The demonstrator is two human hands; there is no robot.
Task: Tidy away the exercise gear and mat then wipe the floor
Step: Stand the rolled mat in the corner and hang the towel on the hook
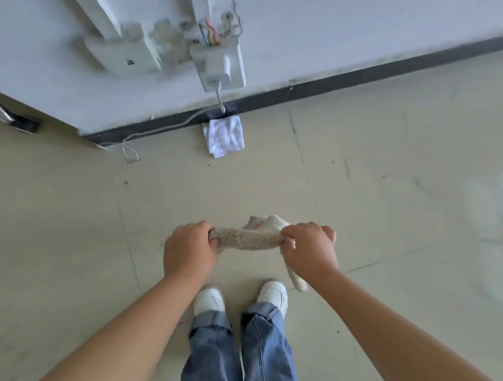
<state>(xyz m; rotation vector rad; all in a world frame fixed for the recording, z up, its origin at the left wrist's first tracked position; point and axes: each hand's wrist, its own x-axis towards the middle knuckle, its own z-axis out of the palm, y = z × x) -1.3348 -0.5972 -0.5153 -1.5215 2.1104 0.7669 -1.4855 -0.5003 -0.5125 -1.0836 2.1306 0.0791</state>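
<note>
A beige cloth is stretched between both hands in front of me, above the pale floor. My left hand grips its left end with curled fingers. My right hand grips the right end, and a loose tail of the cloth hangs down below that hand toward my right shoe. A folded white cloth lies on the floor against the dark skirting of the wall.
A white wall with a dark skirting strip runs across the top. A charger sits in a wall socket and its white cable trails onto the floor. A dark object sits at the far left. My white shoes stand below the hands.
</note>
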